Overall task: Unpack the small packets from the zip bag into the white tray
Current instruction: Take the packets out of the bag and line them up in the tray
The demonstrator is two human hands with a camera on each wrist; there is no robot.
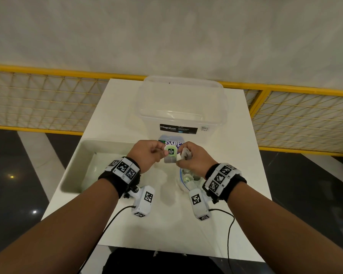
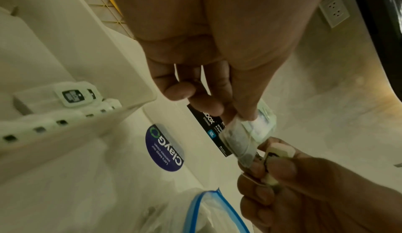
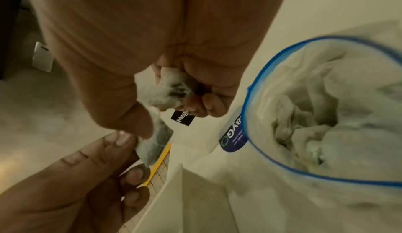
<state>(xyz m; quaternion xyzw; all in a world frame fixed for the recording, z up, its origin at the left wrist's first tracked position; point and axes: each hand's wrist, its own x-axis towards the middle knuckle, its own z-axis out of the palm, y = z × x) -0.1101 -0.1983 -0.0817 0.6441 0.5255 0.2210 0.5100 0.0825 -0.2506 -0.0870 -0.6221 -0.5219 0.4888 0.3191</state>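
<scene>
On white table (image 1: 236,175) by yellow railing (image 1: 48,69), left hand (image 1: 147,157) pinching packet (image 1: 170,153), right hand (image 1: 194,159) gripping packets.

Tray (image 1: 71,171) left of zip bag (image 1: 184,179), box (image 1: 181,107) behind.

Your head view is evenly lit and sharp, with soft glare on the white table (image 1: 166,224) and the yellow railing (image 1: 48,69) bowed by the lens. Both wrist views are dim and yellowish; your right one smears the zip bag (image 3: 326,116).
</scene>
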